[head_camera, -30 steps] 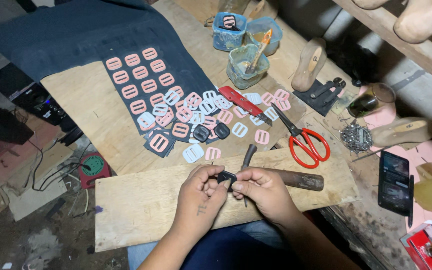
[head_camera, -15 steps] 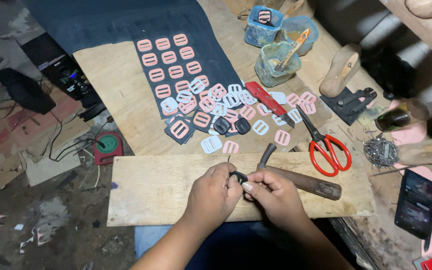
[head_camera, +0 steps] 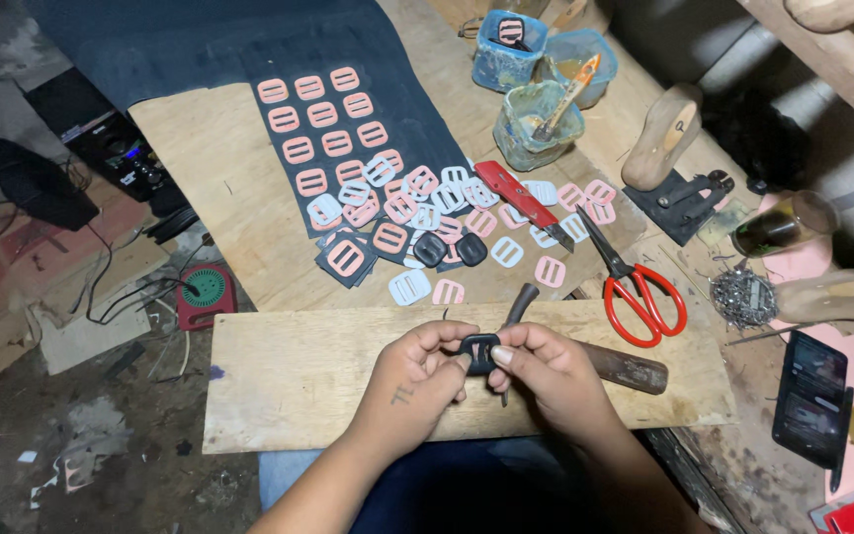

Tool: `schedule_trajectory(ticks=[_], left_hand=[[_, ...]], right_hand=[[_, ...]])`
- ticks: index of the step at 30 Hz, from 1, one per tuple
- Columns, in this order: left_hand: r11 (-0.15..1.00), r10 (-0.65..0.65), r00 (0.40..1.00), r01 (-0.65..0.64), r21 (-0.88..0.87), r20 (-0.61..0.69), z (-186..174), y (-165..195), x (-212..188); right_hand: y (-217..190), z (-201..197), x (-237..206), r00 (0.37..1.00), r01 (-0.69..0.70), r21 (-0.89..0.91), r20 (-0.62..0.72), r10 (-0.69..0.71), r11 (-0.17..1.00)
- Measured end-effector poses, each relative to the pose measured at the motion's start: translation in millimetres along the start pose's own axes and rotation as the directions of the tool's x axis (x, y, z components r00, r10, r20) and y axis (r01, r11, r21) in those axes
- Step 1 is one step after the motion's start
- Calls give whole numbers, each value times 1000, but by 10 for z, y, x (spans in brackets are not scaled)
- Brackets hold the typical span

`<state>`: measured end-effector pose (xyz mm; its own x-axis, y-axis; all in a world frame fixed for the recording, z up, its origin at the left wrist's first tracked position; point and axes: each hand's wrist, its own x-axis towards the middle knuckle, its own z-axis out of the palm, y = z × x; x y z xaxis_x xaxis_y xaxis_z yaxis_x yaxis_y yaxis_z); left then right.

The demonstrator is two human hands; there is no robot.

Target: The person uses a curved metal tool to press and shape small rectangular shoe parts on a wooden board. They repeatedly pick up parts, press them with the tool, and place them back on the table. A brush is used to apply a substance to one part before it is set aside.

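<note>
Hands, left (head_camera: 412,381) and right (head_camera: 546,371), pinch one small black buckle (head_camera: 479,349) above the near board (head_camera: 289,386); a slip could drop it off the bench edge.

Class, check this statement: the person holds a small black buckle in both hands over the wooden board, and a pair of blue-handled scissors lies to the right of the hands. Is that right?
Not quite. The scissors have red handles, not blue, as the head view shows. The rest holds: the left hand and right hand together hold a small black buckle over the wooden board, with the scissors lying to their right.
</note>
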<state>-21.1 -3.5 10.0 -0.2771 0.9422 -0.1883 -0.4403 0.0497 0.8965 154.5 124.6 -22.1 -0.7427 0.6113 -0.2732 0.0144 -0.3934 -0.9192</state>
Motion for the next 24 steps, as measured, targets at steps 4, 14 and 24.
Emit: schedule_trajectory(ticks=[4, 14, 24], left_hand=[[997, -64, 998, 64, -36, 5, -47, -23, 6], [591, 434, 901, -303, 748, 22, -4, -28, -1], [164, 537, 788, -449, 878, 302, -46, 53, -17]], right_hand=[[49, -9, 17, 999, -7, 18, -42, 8, 1000], [-311, 126, -112, 862, 320, -824, 48, -505, 468], [-535, -67, -250, 897, 90, -995, 67, -438, 32]])
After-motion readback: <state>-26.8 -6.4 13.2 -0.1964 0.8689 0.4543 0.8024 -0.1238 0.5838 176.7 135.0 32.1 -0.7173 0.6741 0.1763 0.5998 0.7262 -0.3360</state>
